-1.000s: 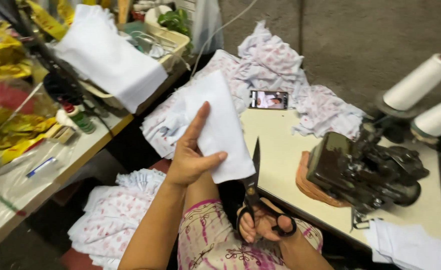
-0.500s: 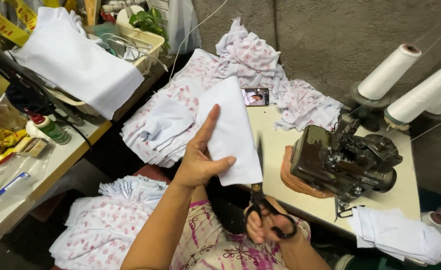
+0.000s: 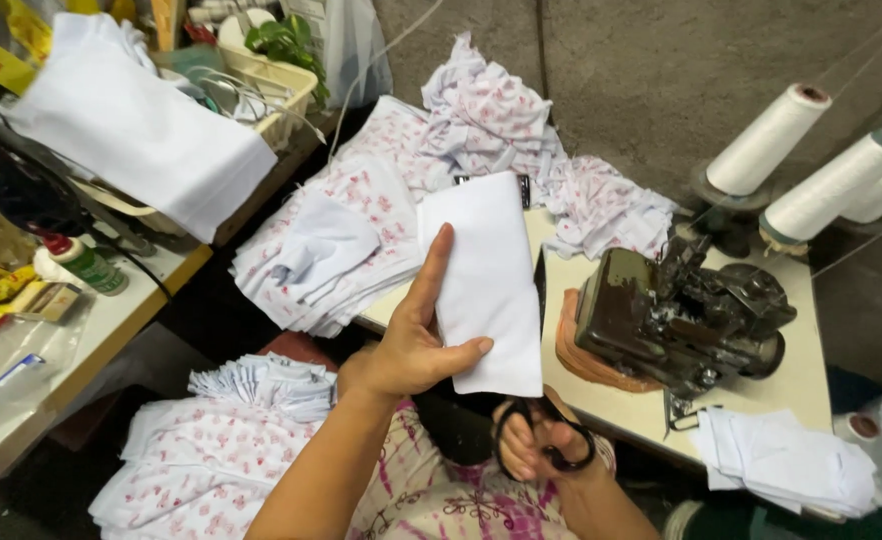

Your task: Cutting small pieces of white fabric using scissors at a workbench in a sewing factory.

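My left hand (image 3: 413,345) holds up a white rectangular piece of cloth (image 3: 486,275), thumb on its lower edge and forefinger along its left side. Below it, my right hand (image 3: 531,445) grips black scissors (image 3: 546,440) by the handles, the blades pointing up behind the cloth's right edge. Both hands are above my lap, just in front of the sewing table (image 3: 791,360).
A dark overlock sewing machine (image 3: 676,320) sits on the table, with white thread cones (image 3: 776,135) behind it. Piles of pink-printed white fabric (image 3: 361,230) lie at the table's left and on my lap (image 3: 211,455). Folded white pieces (image 3: 786,465) rest at right. A cluttered bench (image 3: 91,310) stands at left.
The view has shifted and drawn nearer. My left hand has raised the white cloth so it stands more upright, now hiding the phone on the table. The scissors stay below it.
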